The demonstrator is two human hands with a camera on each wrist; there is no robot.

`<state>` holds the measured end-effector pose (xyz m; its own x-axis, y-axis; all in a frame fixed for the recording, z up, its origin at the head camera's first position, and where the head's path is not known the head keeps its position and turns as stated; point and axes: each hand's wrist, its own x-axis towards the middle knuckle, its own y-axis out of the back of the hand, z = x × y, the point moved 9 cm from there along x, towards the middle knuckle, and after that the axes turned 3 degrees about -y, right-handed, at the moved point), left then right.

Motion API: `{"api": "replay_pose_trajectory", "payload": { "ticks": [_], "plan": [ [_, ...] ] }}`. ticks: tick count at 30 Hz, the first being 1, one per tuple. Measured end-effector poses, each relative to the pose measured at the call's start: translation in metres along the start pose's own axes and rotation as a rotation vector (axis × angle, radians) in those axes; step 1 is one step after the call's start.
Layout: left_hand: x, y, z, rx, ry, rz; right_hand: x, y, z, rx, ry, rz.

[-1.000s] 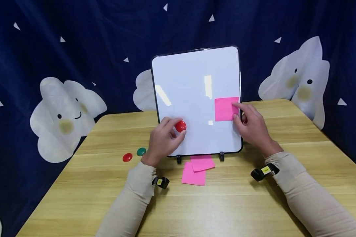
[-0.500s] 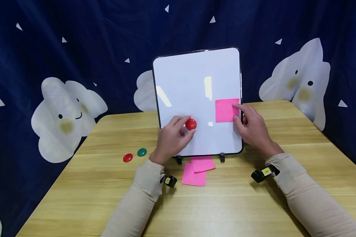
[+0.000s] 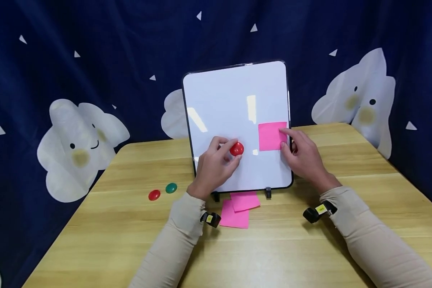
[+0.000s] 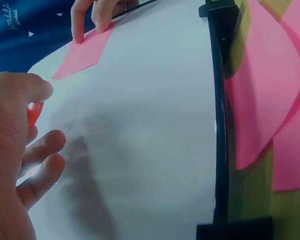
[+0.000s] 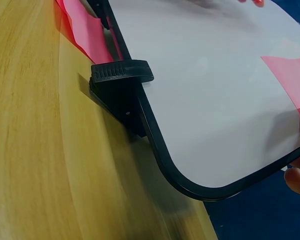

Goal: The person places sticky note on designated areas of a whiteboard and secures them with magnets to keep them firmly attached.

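Note:
A whiteboard [image 3: 230,100] stands upright on black feet [image 5: 121,80] on the wooden table [image 3: 111,232]. My left hand [image 3: 216,166] pinches a red round magnet [image 3: 236,149] against the board's lower middle; the left wrist view shows the red magnet [image 4: 34,112] behind my thumb. My right hand [image 3: 302,156] holds a pink sticky note [image 3: 271,136] flat on the board's right side, fingertips [image 4: 85,20] on its right edge. The same pink note [image 5: 290,77] shows in the right wrist view.
Two loose pink notes [image 3: 237,210] lie on the table in front of the board. A red magnet [image 3: 154,195] and a green magnet [image 3: 171,187] lie at the left. A dark blue curtain with white cloud figures [image 3: 79,140] hangs behind.
My left hand has slid the red magnet rightward across the board, toward the pink note. The right hand has stayed on the note.

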<state>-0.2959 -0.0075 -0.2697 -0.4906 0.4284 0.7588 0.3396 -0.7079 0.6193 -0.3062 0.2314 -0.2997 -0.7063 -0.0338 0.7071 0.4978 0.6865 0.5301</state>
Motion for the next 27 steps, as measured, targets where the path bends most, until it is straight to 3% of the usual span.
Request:
{"api": "replay_pose_trajectory", "payload": {
  "ticks": [8,27],
  "plan": [
    [0.009,0.0,0.003,0.064,-0.045,0.01,0.0,0.0,-0.003,0.031,0.022,0.021],
    [0.032,-0.02,0.013,0.05,-0.023,-0.002,-0.001,0.001,-0.002,0.025,-0.004,0.013]
  ]
}}
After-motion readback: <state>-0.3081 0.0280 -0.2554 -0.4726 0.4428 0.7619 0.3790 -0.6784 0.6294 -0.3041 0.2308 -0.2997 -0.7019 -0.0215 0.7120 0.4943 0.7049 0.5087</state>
